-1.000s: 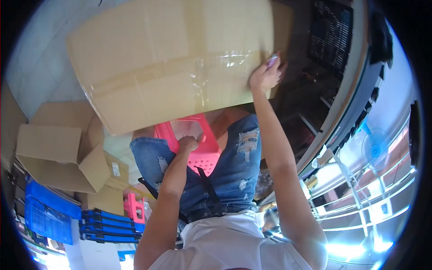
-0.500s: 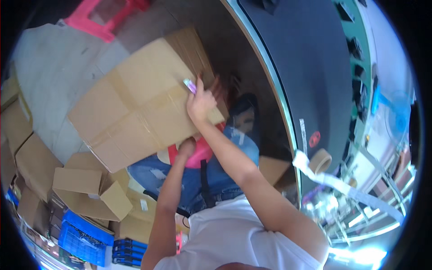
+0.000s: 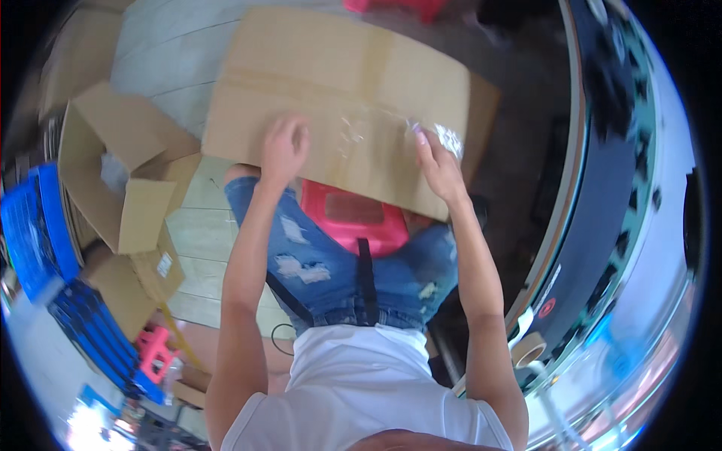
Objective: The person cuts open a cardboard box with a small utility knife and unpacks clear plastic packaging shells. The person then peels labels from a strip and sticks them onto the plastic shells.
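Observation:
A large brown cardboard box (image 3: 301,56) lies in front of my knees with a taped face upward. Clear tape (image 3: 350,135) shows wrinkles and shine along the near part of that face. My left hand (image 3: 284,146) rests on the box's near left part, its fingers slightly bent and nothing seen in them. Over the near right part, my right hand (image 3: 440,165) pinches a small purple tool (image 3: 417,128) against the taped surface; its exact kind is too small to make out. Between my legs, a pink plastic stool (image 3: 346,214) shows partly under the box's near edge.
An open cardboard box (image 3: 139,203) stands at my left, with blue plastic crates (image 3: 37,233) beyond it. A long dark table (image 3: 602,203) runs along my right, bearing a tape roll (image 3: 528,349). Another pink stool (image 3: 398,6) shows at the far edge.
The large box has turned and now lies more squarely before me. My left hand has moved from its near edge onto its top. My right hand has shifted along it, still holding the purple tool.

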The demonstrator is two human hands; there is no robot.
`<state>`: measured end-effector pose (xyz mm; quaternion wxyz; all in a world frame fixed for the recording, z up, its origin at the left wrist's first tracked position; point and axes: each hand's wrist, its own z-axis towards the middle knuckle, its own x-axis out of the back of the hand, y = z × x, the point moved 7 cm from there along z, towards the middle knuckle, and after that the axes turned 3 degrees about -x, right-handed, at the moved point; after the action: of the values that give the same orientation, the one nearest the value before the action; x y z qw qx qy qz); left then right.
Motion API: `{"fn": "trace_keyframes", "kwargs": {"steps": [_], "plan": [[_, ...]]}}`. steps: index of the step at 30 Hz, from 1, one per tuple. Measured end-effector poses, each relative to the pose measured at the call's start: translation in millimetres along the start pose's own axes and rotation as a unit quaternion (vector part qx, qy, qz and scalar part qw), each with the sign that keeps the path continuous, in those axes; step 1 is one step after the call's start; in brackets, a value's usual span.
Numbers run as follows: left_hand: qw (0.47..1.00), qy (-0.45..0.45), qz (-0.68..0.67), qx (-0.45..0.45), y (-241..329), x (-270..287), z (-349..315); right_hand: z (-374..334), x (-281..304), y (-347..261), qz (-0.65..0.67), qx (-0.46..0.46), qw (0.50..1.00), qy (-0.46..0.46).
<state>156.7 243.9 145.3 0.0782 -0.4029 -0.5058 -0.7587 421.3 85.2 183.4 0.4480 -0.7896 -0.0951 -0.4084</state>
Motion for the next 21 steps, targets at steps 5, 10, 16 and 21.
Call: {"fn": "trace_keyframes", "kwargs": {"steps": [5,10,16,21], "plan": [[0.913,0.331,0.172,0.163,-161.8,153.1,-6.5,28.6,-152.8,-208.8,-0.052,0.185,0.966,-0.173],[0.918,0.293,0.09,0.251,-238.6,192.4,-19.7,78.9,-303.1,-365.7,-0.358,0.296,0.879,-0.108],[0.909,0.342,0.073,0.226,-287.1,194.5,-45.6,81.2,-400.7,-412.4,-0.466,0.343,0.797,-0.175],[0.908,0.352,0.082,0.212,-299.2,186.6,-54.5,75.5,-416.0,-400.1,-0.402,0.382,0.817,-0.159]]}}
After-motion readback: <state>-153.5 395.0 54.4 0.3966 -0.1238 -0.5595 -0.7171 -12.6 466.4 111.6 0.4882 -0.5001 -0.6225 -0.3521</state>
